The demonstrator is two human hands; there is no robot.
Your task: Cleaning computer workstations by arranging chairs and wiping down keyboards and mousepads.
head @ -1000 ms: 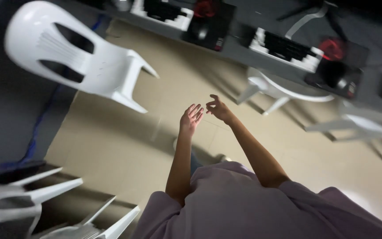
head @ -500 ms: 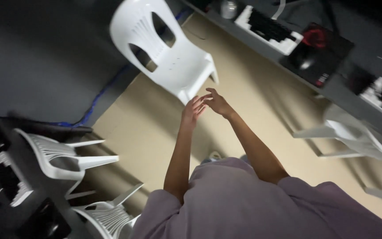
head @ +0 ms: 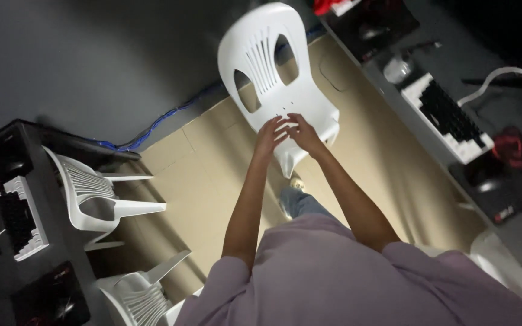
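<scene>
My left hand [head: 271,134] and my right hand [head: 302,133] are raised side by side in front of me, fingers spread and fingertips close together, with nothing in either. They lie over the front of the seat of a white plastic chair [head: 265,57], whose slotted back points away from me. Whether they touch the seat, I cannot tell. Below them I see my lilac shirt [head: 345,271] and one foot [head: 292,196] on the beige floor.
A long desk [head: 394,105] runs along the right with a black-and-white keyboard [head: 448,121], a mouse [head: 398,69] and a red headset [head: 510,151]. At the left stand two more white chairs [head: 92,193] [head: 140,296] and a dark desk with a keyboard [head: 19,217]. A blue cable [head: 170,115] follows the wall.
The view has swung round, so the white chair has shifted from the upper left to directly under my hands. My hands keep the same raised, close-together pose.
</scene>
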